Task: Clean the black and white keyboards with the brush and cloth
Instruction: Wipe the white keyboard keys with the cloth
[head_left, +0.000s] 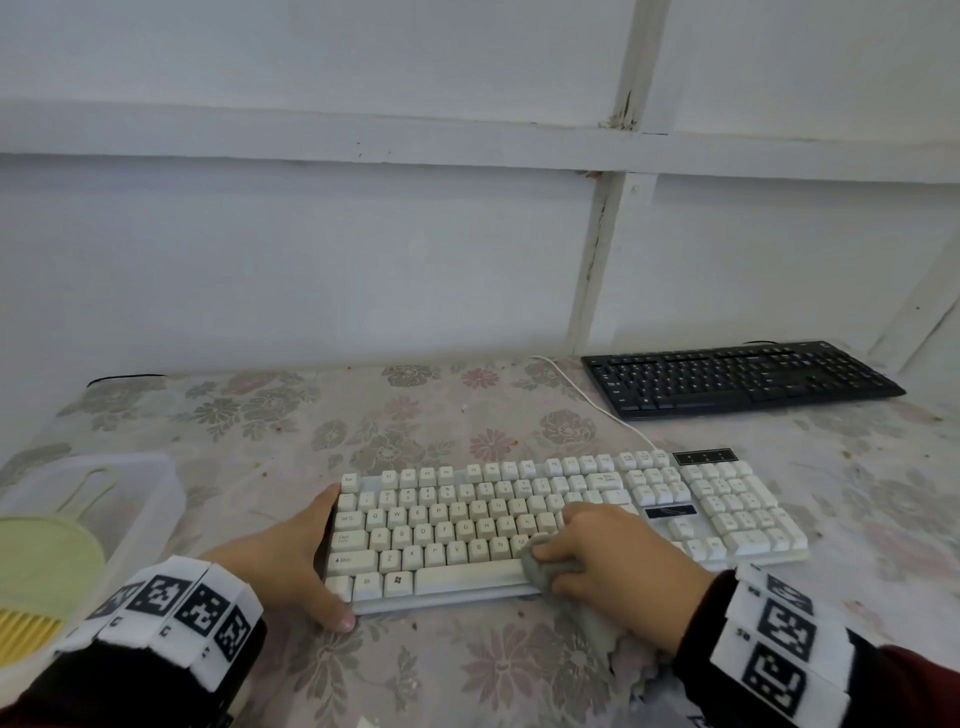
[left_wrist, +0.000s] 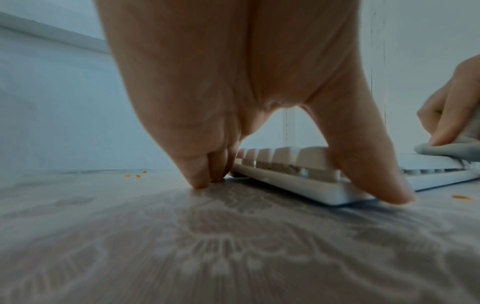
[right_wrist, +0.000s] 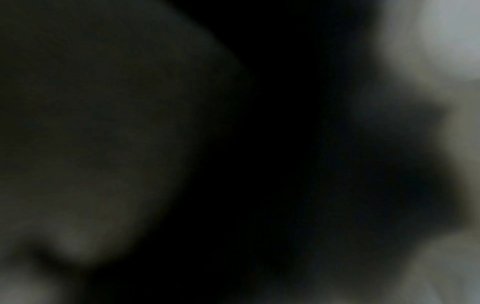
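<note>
R hand (head_left: 613, 558) is bunching the grey cloth (head_left: 545, 569) in curled fingers, thumb on top, and pressing it on the white keyboard (head_left: 519, 519) by the right end of the space bar. Wrist is lying low over the kbd's front edge, w/ more cloth trailing under it onto the tabletop (head_left: 415, 670). R wrist view is dark and blurred, so nothing readable there.

L hand (head_left: 291, 561) is sitting at 9 o'clock of the cloth, bracing the kbd's left end: fingers straight and together along the left side, thumb (left_wrist: 369, 164) spread apart and lying along the front corner. Fingertips (left_wrist: 200, 181) are touching the tabletop just beside the kbd, palm arched above.

Black keyboard (head_left: 737, 376) is lying well apart at 1 o'clock, near the wall (head_left: 311, 249). White cable (head_left: 592, 402) is running from the white kbd's back edge past it. At 9 o'clock of the L hand, a clear plastic tub (head_left: 150, 499) is holding a pale green brush (head_left: 47, 566) w/ yellow bristles.
</note>
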